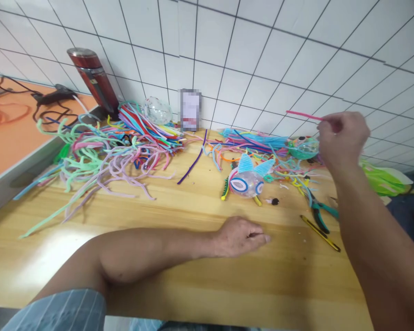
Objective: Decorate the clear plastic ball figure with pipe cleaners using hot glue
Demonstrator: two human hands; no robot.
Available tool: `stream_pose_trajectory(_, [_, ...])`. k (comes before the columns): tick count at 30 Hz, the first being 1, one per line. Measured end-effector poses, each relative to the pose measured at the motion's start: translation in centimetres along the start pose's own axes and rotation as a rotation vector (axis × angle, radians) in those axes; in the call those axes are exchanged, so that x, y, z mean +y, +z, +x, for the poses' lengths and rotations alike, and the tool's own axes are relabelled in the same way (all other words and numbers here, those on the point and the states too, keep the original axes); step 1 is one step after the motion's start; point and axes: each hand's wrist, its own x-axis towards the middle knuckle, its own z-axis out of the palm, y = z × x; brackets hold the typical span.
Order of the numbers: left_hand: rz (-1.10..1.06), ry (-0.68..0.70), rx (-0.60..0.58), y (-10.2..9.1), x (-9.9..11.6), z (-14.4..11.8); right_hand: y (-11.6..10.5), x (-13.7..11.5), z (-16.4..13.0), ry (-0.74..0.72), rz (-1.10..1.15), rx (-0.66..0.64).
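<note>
My right hand is raised near the tiled wall and pinches one end of a pink pipe cleaner, whose free part points left. My left hand rests on the wooden table, fingers curled and thumb against them, with nothing showing in it. Beyond it sits a clear ball figure with blue pipe-cleaner ears, ringed eyes and green-and-yellow legs. A small black-and-white piece lies to its right. Partly behind my right hand is a second clear ball with teal trim.
Pipe cleaners are heaped at the left, with a blue bundle by the wall. A purple strand lies alone. Pliers and a yellow cutter lie right. A red thermos, clear ball and phone stand behind.
</note>
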Motion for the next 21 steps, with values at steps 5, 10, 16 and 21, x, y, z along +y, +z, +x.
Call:
stream_pose_trajectory(5, [-0.016,-0.008,0.006,0.1,0.1,-0.1,-1.6,-2.8,-1.7,-0.071,0.04,0.018])
stream_pose_trajectory(10, [-0.033,-0.026,0.016,0.1,0.1,-0.2,-1.6,-3.3,-2.6,0.048,0.081,-0.019])
stream_pose_trajectory(16, [-0.005,0.005,0.044,0.2,0.2,-0.2,0.5,-2.4,-2.8,0.125,0.129,-0.12])
stream_pose_trajectory(21, [0.156,0.108,0.044,0.4,0.1,-0.3,5.1,-2.7,-3.8,0.049,0.216,-0.374])
